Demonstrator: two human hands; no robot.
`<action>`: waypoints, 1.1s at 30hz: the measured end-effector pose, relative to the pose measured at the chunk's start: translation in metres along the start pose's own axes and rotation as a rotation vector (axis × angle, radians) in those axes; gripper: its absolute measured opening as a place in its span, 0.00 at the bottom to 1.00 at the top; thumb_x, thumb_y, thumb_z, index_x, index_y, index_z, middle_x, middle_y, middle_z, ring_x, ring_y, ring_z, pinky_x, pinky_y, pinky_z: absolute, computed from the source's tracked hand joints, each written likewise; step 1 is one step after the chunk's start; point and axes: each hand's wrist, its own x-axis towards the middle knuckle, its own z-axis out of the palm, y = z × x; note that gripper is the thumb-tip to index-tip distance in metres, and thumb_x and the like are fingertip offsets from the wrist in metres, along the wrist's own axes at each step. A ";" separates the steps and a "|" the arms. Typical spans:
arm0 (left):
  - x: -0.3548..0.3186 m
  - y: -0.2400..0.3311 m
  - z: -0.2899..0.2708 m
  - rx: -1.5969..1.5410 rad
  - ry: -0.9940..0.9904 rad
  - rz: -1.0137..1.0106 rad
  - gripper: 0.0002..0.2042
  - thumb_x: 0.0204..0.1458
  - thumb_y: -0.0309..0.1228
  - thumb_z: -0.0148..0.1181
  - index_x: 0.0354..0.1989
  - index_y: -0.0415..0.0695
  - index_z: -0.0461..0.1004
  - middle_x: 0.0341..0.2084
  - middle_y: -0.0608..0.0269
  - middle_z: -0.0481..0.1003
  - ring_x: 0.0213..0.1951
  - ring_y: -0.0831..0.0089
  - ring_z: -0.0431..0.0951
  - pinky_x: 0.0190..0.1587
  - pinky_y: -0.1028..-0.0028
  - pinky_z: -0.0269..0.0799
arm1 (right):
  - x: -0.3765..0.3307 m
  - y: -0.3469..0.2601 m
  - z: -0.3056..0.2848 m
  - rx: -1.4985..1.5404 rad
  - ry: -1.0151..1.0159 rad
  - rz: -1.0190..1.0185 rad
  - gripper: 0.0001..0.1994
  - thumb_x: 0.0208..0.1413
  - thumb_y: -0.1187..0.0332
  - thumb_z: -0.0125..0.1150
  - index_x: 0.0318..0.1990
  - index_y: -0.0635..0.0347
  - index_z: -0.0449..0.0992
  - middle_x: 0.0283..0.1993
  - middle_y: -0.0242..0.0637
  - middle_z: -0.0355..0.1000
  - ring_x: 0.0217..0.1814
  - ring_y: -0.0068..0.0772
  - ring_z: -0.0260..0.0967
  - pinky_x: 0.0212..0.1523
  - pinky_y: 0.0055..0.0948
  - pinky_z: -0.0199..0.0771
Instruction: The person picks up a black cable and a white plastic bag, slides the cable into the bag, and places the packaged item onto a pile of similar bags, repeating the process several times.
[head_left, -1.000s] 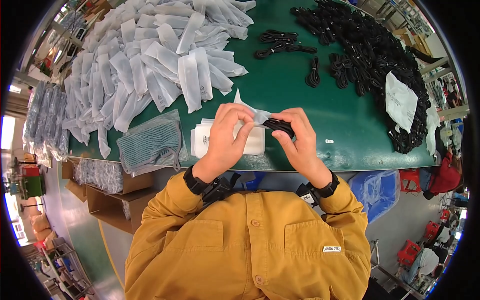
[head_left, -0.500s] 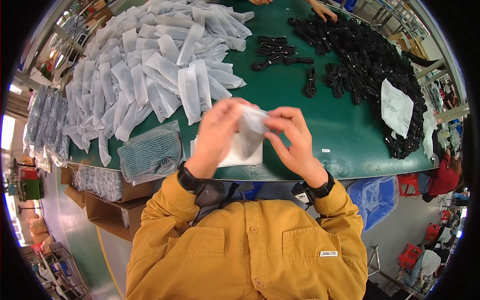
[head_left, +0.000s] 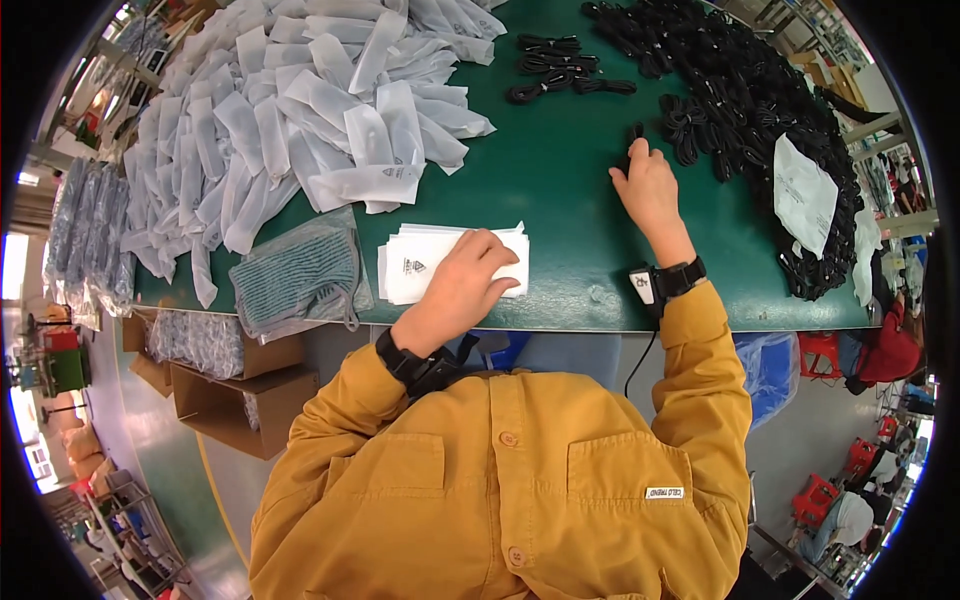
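Note:
My left hand [head_left: 466, 283] lies on a stack of flat white bags [head_left: 405, 262] near the table's front edge, fingers spread over the top bag and thumb apart. Farther right, my right hand [head_left: 650, 190] has its fingers curled at a small bundle of black cable [head_left: 637, 130]. Most of that bundle is hidden behind the fingers. Several more tied black cables [head_left: 560, 70] lie beyond it. To the far left spreads a large heap of filled whitish translucent bags [head_left: 300, 110], with one bag [head_left: 365, 185] lying crosswise at its near edge.
A big pile of black cables [head_left: 750, 110] covers the right of the green table [head_left: 560, 230], with a white bag [head_left: 805, 195] on it. A bagged teal striped cloth item [head_left: 298, 275] sits at front left. Below are cardboard boxes [head_left: 235, 405] and a blue lined bin [head_left: 768, 375].
The bag that both hands held has left them, and a bag now lies crosswise on the left heap. My left hand came down onto the stack; my right reached out to the cable bundle.

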 end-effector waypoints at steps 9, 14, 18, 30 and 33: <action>-0.008 -0.005 0.014 -0.063 -0.021 -0.186 0.03 0.52 0.22 0.60 0.32 0.38 0.72 0.29 0.59 0.73 0.30 0.65 0.73 0.36 0.72 0.70 | -0.063 -0.032 -0.037 0.886 -0.266 0.305 0.12 0.55 0.76 0.55 0.48 0.62 0.70 0.36 0.46 0.74 0.30 0.42 0.69 0.33 0.33 0.73; -0.009 -0.001 0.009 -0.298 -0.014 -0.510 0.02 0.56 0.21 0.57 0.33 0.37 0.72 0.28 0.61 0.74 0.28 0.73 0.72 0.36 0.76 0.69 | -0.108 -0.073 -0.060 0.907 -0.109 -0.016 0.11 0.57 0.75 0.58 0.47 0.62 0.72 0.35 0.43 0.74 0.28 0.38 0.68 0.30 0.29 0.70; -0.009 0.001 0.008 -0.437 0.053 -0.572 0.01 0.56 0.21 0.56 0.34 0.37 0.72 0.31 0.62 0.74 0.30 0.76 0.71 0.37 0.77 0.69 | -0.116 -0.080 -0.071 0.671 -0.031 -0.309 0.11 0.57 0.75 0.60 0.47 0.62 0.73 0.35 0.41 0.74 0.29 0.38 0.69 0.29 0.30 0.69; 0.012 0.015 -0.006 -0.119 0.110 -0.013 0.04 0.51 0.20 0.60 0.31 0.41 0.72 0.37 0.62 0.74 0.44 0.67 0.71 0.45 0.70 0.67 | -0.095 -0.088 -0.073 1.089 -0.335 -0.121 0.11 0.55 0.80 0.59 0.46 0.64 0.74 0.41 0.38 0.69 0.37 0.29 0.69 0.37 0.25 0.72; 0.020 0.013 -0.015 -0.262 0.141 -0.100 0.02 0.55 0.23 0.59 0.33 0.40 0.72 0.39 0.63 0.74 0.42 0.69 0.71 0.45 0.71 0.68 | -0.088 -0.096 -0.078 1.067 -0.122 -0.343 0.10 0.56 0.81 0.57 0.45 0.65 0.74 0.45 0.39 0.68 0.41 0.27 0.68 0.40 0.24 0.72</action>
